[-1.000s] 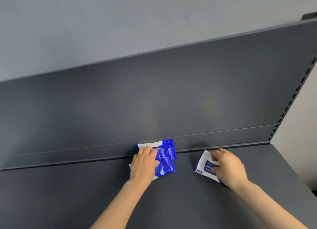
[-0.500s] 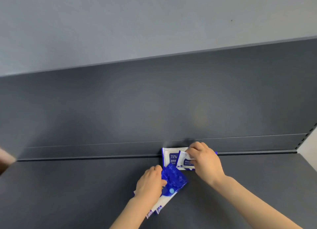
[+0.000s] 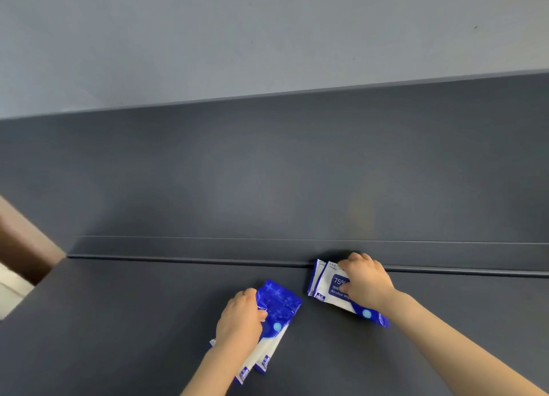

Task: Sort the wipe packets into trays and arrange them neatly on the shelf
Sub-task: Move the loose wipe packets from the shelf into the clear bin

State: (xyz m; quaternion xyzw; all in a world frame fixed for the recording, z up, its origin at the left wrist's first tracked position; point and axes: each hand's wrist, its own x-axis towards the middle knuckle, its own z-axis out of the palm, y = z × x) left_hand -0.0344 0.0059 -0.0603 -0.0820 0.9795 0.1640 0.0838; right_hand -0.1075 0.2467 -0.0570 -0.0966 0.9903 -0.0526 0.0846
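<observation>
Head view: blue packets (image 3: 280, 305) under left hand (image 3: 240, 321), white packets (image 3: 328, 281) under right hand (image 3: 367, 283).

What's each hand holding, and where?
Left hand grips left packets mid-length, beside the blue end. Right hand holds right packets, fingers curled over their far edge.

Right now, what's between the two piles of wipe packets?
Nothing. The head view shows just a bare strip of shelf between the left packets and the right packets.

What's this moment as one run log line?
left hand: grips front packets | right hand: grips rear packets at shelf back edge | trays: none in view
</observation>
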